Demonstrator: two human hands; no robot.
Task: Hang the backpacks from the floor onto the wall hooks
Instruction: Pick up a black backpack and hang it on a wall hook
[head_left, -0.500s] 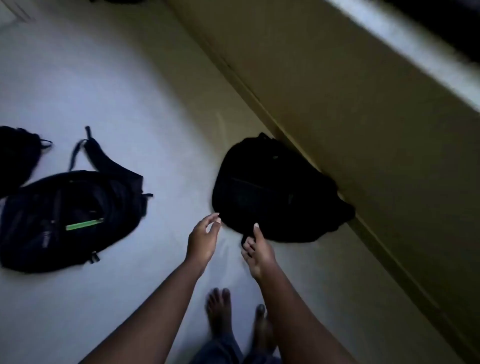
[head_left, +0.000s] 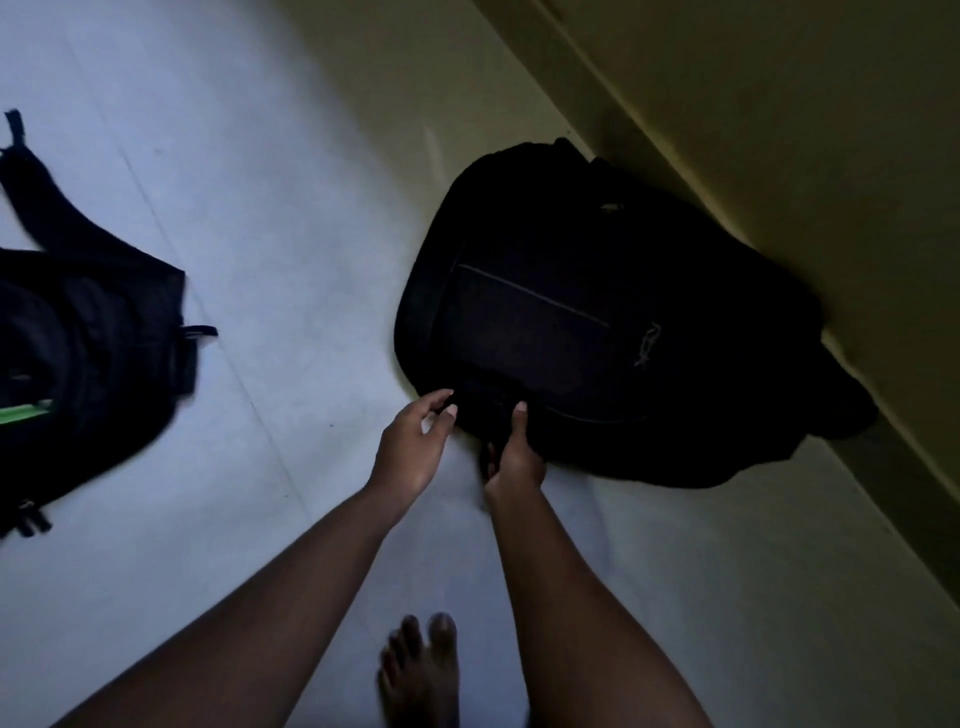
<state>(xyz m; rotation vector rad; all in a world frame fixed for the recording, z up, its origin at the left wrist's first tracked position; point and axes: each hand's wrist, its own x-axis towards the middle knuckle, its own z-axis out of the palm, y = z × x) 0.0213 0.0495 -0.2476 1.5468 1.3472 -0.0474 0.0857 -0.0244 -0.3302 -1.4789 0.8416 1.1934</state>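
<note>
A black backpack (head_left: 597, 312) lies on the pale floor, its far side against the foot of the wall. My right hand (head_left: 514, 460) grips its near edge, thumb on top and fingers curled underneath. Just to the left, my left hand (head_left: 413, 441) pinches the same near edge between thumb and forefinger. A second dark backpack (head_left: 93, 332) with a green stripe lies flat at the left edge of the view, one strap stretched away from me. No wall hooks are in view.
An olive-yellow wall (head_left: 779, 130) runs diagonally along the right side, with a skirting strip at its base. White floor tiles (head_left: 249, 182) stretch between the two backpacks. My bare foot (head_left: 421, 670) stands below my hands.
I have leaned in, so the black backpack looks larger. Both hands moved forward from just short of it onto its near edge. A third bag at the far left has left the view.
</note>
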